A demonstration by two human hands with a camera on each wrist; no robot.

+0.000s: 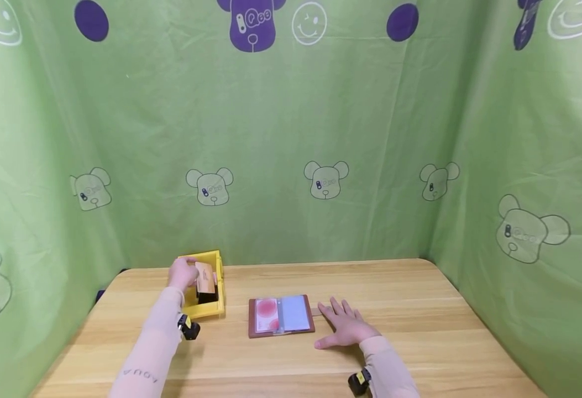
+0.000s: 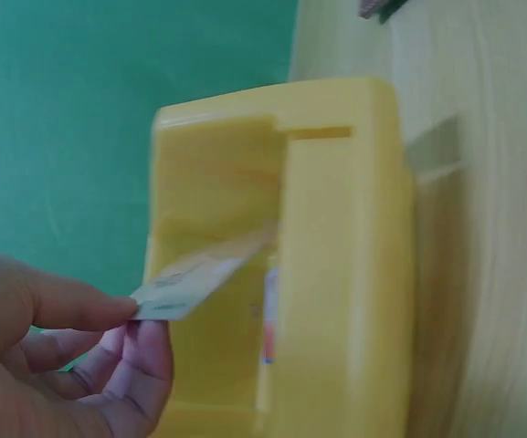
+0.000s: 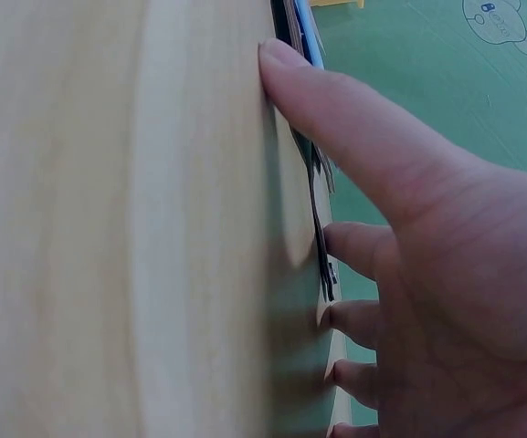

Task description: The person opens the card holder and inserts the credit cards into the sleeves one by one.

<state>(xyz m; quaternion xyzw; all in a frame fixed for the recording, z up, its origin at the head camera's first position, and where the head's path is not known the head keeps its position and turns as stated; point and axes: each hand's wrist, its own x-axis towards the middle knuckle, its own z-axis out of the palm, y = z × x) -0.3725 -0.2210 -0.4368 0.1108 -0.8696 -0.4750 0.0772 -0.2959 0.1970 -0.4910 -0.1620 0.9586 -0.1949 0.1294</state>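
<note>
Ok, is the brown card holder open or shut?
Open: the card holder lies spread, showing a patterned card and a blue insert.

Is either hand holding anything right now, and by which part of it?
The left hand pinches a card by one edge, near a corner. The right hand holds nothing.

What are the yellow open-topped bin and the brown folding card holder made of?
Yellow open-topped bin: probably moulded plastic, satin, with smooth rounded corners. Brown folding card holder: perhaps matte leather or imitation, its strap bending; transparent sleeves look plastic.
</note>
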